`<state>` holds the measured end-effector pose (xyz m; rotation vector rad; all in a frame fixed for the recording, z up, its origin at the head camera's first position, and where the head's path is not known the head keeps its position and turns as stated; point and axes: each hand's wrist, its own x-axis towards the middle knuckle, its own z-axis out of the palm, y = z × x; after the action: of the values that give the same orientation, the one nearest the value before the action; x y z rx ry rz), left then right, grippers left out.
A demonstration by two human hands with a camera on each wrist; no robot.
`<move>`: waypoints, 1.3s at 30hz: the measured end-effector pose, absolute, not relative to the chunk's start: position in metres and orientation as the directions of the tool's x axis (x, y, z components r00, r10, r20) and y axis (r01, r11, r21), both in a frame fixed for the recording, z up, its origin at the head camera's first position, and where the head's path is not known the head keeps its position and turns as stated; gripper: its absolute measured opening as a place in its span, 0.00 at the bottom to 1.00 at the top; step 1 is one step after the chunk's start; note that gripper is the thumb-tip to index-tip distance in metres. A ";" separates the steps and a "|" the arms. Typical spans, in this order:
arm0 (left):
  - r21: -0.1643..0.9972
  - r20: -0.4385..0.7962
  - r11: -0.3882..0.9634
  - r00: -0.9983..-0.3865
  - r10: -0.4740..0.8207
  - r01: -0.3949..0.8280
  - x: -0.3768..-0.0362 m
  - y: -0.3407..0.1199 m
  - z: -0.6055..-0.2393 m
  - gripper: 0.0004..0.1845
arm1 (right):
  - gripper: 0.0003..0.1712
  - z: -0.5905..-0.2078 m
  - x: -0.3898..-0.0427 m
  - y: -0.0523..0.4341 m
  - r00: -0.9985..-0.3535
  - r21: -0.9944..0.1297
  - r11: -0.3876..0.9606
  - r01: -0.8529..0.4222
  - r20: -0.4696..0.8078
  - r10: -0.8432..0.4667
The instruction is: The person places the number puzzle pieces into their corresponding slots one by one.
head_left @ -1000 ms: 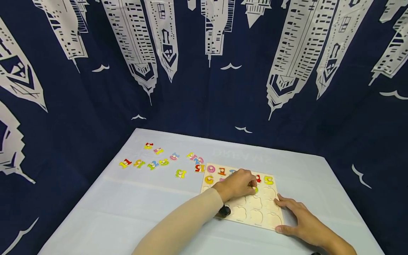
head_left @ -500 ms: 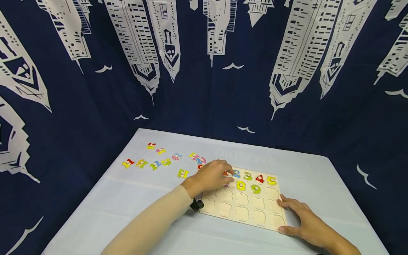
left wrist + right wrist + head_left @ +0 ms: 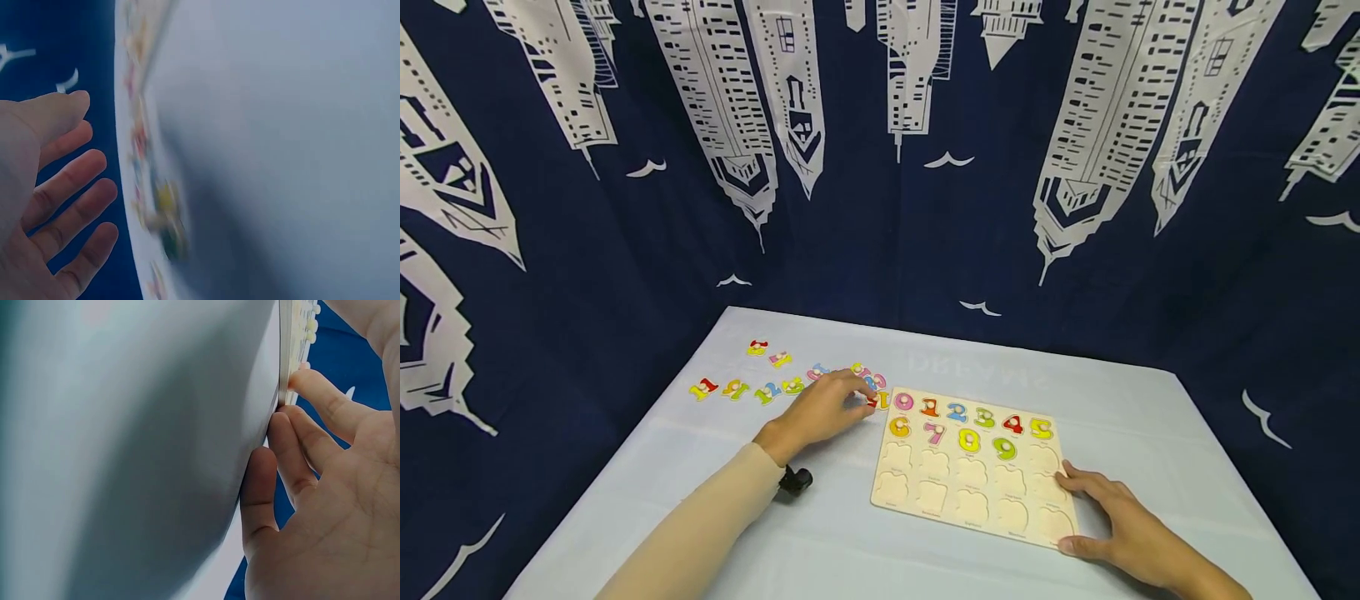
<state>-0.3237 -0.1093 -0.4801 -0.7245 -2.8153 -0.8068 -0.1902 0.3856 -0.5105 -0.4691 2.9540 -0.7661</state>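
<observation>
A pale wooden number board [image 3: 953, 483] lies on the table, its upper two rows holding colored digits 0 to 9 and its lower recesses bare. My right hand [image 3: 1116, 521] rests at the board's right edge, thumb at the near corner and fingers spread along the side; in the right wrist view the fingertips touch that edge. My left hand [image 3: 820, 412] hovers just left of the board, beside a red and yellow 15 piece [image 3: 877, 401]. Loosely spread fingers [image 3: 75, 184] show in the left wrist view, with nothing between them.
Several loose number pieces lie to the left, among them a red and yellow 11 [image 3: 703, 389], a green and blue 12 [image 3: 767, 393] and a pink and yellow piece [image 3: 780, 359]. A white cloth [image 3: 700, 475] covers the table. Behind hangs a navy city-print curtain [image 3: 850, 250].
My left hand has left the green 9, now seen in the board's second row, and moved left across the board to the loose pieces. My right hand has stayed at the board's edge.
</observation>
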 end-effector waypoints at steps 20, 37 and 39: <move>0.513 0.223 0.820 -0.962 0.161 0.256 -0.373 -0.178 -0.498 0.09 | 0.53 -0.514 -0.185 0.383 -0.950 -0.485 0.824 -0.291 0.045 -0.309; 0.559 0.291 0.764 -0.939 0.184 0.323 -0.369 -0.149 -0.481 0.06 | 0.55 -0.507 -0.189 0.386 -0.956 -0.442 0.857 -0.264 0.001 -0.293; 0.561 0.322 0.742 -0.923 0.212 0.366 -0.366 -0.139 -0.478 0.07 | 0.55 -0.507 -0.188 0.388 -0.957 -0.454 0.852 -0.261 0.006 -0.290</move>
<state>-0.3658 -0.1390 -0.4781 -0.4561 -2.7062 -0.9447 -0.1880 0.3877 -0.5072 -0.4409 2.9627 -0.7118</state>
